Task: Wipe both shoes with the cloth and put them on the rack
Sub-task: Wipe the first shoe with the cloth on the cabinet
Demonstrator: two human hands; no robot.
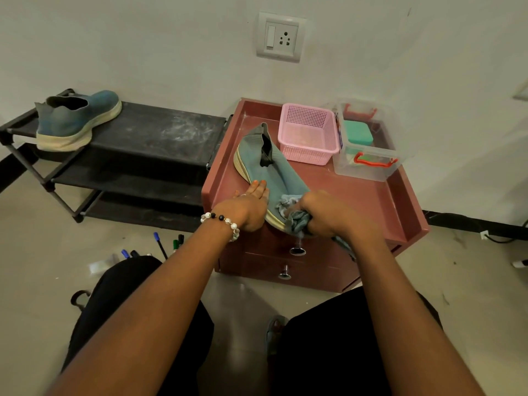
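A blue-grey shoe [265, 161] with a cream sole lies tilted on the maroon cabinet top [365, 195], toe toward me. My left hand [248, 207] holds the shoe's left side near the toe, fingers laid along the upper. My right hand [331, 212] grips a bunched grey-blue cloth [294, 218] and presses it against the toe. The other blue shoe [74, 121] stands on the top shelf of the black rack [160, 130], at its left end.
A pink basket [308, 132] and a clear lidded box [368, 138] stand at the back of the cabinet top. Pens [160, 247] lie on the floor by my left knee. A wall socket [281, 37] is above.
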